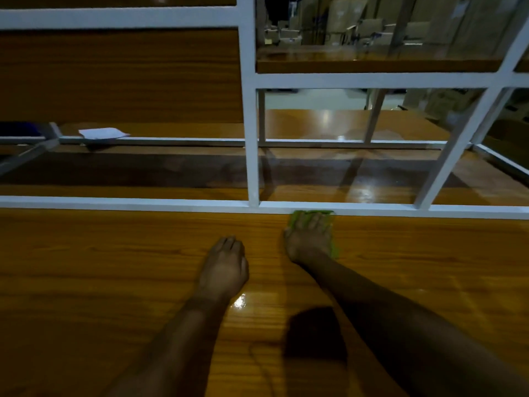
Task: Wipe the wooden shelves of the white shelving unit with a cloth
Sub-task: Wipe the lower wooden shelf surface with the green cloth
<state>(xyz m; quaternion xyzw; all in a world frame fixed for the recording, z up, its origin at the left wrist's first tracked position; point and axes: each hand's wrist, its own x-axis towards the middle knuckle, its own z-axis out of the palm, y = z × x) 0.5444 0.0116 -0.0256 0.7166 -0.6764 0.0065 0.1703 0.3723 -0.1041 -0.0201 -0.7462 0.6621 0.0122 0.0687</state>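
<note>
green cloth pressed at the far edge of the wooden shelf

the green cloth [296,217] is found at about 1 o'clock from the middle of the view, on the near wooden shelf [114,267], touching the white rail [114,202] that runs along the shelf's far edge. it is covered for the most part by the right hand [309,239], whose fingers are spread flat over it; nothing is clenched, and the cloth is pressed down rather than grasped. green edges are seen at 12 o'clock and at 4 o'clock of that hand. the left hand [224,265] is laid palm down on the bare wood at 8 o'clock of the cloth, near it but apart, with loose fingers and nothing held.

directly at 11 o'clock of the cloth, a white upright post [252,110] is joined to the rail. a slanted white post [458,144] is met at 2 o'clock. beyond the rail a lower wooden surface [372,184] is seen, and a higher shelf [372,63] at 1 o'clock. a flat white sheet-like thing [101,133] is set at 10 o'clock; what it is cannot be told. blurred cardboard boxes [343,15] are stacked behind the unit.

the shelves are of glossy, orange-brown wood with straight grain; a bright glare [239,303] is reflected just beside the left wrist, and a dark shadow [315,336] is cast between the forearms. the frame is made of square, matt white bars.
</note>
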